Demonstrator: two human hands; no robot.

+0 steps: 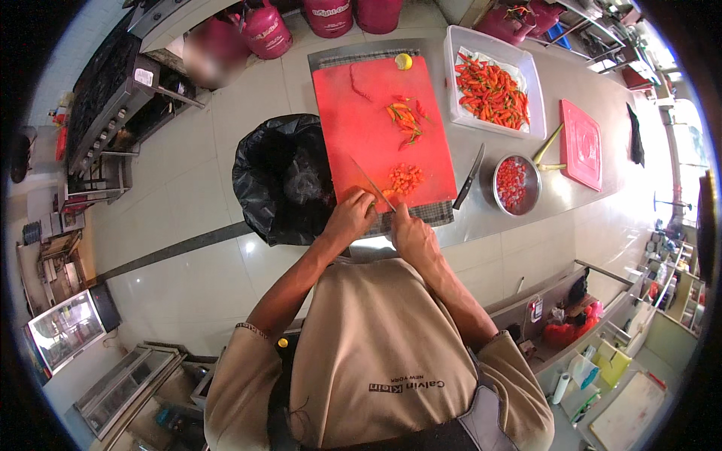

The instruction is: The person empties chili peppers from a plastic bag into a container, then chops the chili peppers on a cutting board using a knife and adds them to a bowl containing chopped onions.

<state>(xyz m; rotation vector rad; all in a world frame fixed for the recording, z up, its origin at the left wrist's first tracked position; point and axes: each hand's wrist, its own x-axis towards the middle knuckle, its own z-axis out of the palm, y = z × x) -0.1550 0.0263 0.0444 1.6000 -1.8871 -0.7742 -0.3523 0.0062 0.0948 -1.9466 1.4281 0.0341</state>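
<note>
At the near edge of a red cutting board (353,113), my right hand (415,239) is closed around the handle of a kitchen knife (372,181), its blade angled to the far left over the board. My left hand (352,216) rests on the board's near left corner beside the blade, fingers curled; what they pinch, if anything, is hidden. Just beyond the knife lies a pile of chopped red chilies (406,179). Several whole chilies (408,120) sit farther up the board, and a cut yellow-green citrus fruit (404,62) is at its far edge.
Right of the board are a second knife (470,177), a metal bowl (497,197) of chopped chilies, a white tub (453,98) of whole chilies, green stalks (549,144) and a pink lid (582,146). A bin lined with black plastic (252,161) stands left, below the counter.
</note>
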